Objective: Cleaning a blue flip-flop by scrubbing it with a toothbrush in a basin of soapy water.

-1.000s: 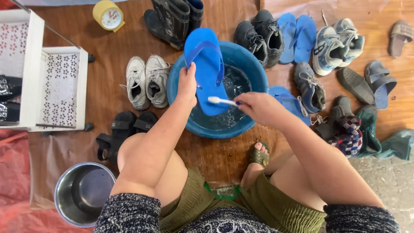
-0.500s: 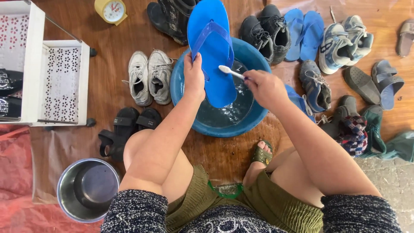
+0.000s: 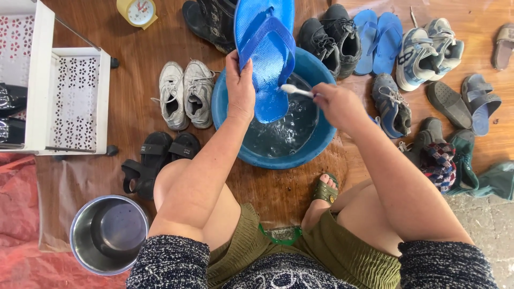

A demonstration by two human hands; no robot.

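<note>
Head view: your left hand (image 3: 241, 91) has its fingers wrapped around the edge of the blue flip-flop (image 3: 266, 59), holding it tilted over the blue basin (image 3: 225, 115). Your right hand (image 3: 336, 104) pinches a white toothbrush (image 3: 296, 91) against the sole. White sneakers (image 3: 184, 93) sit just beside the basin's left rim; dark shoes (image 3: 329, 35) crowd its far edge.

light: bright, even daylight | shadows: soft | focus: sharp | edges: slight wide-angle stretch

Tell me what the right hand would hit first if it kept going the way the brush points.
Probably the blue flip-flop: the right hand aims its white brush leftward at the sole, held by the left hand. Depth is uncertain.
</note>
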